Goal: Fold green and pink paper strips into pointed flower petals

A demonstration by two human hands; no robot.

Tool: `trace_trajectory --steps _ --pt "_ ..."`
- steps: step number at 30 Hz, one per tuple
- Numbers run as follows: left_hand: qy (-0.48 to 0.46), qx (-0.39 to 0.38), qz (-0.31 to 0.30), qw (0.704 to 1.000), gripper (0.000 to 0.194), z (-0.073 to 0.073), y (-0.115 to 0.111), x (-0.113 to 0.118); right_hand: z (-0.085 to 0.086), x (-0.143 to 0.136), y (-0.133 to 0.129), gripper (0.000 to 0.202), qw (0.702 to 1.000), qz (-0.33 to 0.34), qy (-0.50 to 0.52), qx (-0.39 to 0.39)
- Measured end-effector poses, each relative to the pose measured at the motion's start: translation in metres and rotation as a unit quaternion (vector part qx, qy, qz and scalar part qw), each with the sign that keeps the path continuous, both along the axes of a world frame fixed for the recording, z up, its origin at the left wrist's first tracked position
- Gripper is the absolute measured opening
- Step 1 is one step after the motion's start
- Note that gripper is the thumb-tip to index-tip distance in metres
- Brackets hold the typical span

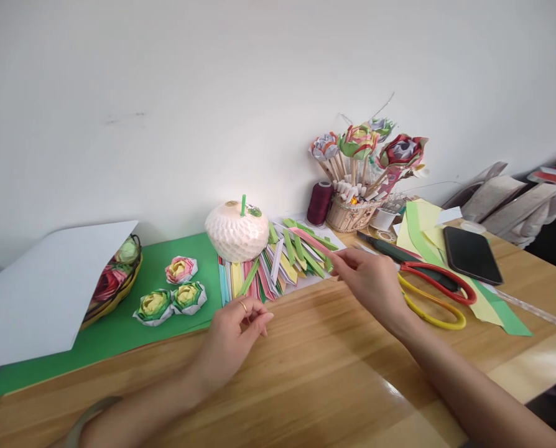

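Between the thumb and fingers of my right hand is one end of a pink folded paper strip, which lies slanted over the other strips. A pile of green, white, yellow and pink folded paper strips spreads on white paper in front of the wall. My left hand, with a ring on one finger, rests just in front of the pile. Its fingers are curled in with the thumb against them, and nothing shows in them. A white foam-net-covered round object with a green stick stands behind the pile.
Three paper flowers sit on green card, beside a basket under white sheets. Scissors, a phone and paper scraps lie right. Behind stand maroon thread and a basket of paper flowers.
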State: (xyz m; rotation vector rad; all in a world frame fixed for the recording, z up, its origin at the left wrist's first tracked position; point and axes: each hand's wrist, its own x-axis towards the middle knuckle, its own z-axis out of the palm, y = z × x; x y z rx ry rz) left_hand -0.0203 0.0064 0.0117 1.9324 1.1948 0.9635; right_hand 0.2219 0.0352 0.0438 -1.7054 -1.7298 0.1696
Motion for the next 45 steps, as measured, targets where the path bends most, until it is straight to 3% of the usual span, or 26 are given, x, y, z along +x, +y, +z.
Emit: trace_trajectory --steps 7,12,16,22,34,40,42,43,45 --pt "0.003 0.012 -0.022 1.000 0.021 -0.002 -0.002 -0.001 0.001 -0.015 0.018 0.029 0.995 0.003 -0.095 -0.029" --pt "0.008 0.005 -0.034 0.999 0.019 -0.002 -0.003 -0.001 0.006 0.026 -0.003 0.027 0.984 -0.071 -0.150 -0.058" --pt "0.009 0.001 -0.045 0.999 0.021 -0.002 -0.004 0.000 -0.002 0.056 -0.027 0.028 0.970 -0.115 -0.192 -0.094" --pt "0.027 -0.010 -0.049 0.998 0.022 -0.002 -0.006 -0.001 -0.025 0.058 -0.045 0.034 0.941 -0.098 -0.296 -0.128" --pt "0.024 0.013 -0.070 0.997 0.020 -0.001 -0.006 -0.001 -0.025 0.067 -0.045 0.034 0.949 -0.109 -0.280 -0.098" --pt "0.026 0.051 -0.077 0.995 0.020 -0.003 -0.005 -0.001 -0.022 0.071 -0.047 0.029 0.941 -0.141 -0.303 -0.045" --pt "0.024 0.092 -0.079 0.992 0.017 -0.004 -0.006 -0.002 -0.019 0.068 -0.050 0.029 0.938 -0.147 -0.313 0.014" --pt "0.023 0.135 -0.086 0.987 0.015 -0.004 -0.007 -0.002 -0.017 0.065 -0.053 0.029 0.937 -0.135 -0.316 0.056" --pt "0.030 0.246 -0.102 0.963 0.012 -0.002 -0.009 -0.001 -0.014 0.054 -0.058 0.022 0.927 0.004 -0.317 0.200"
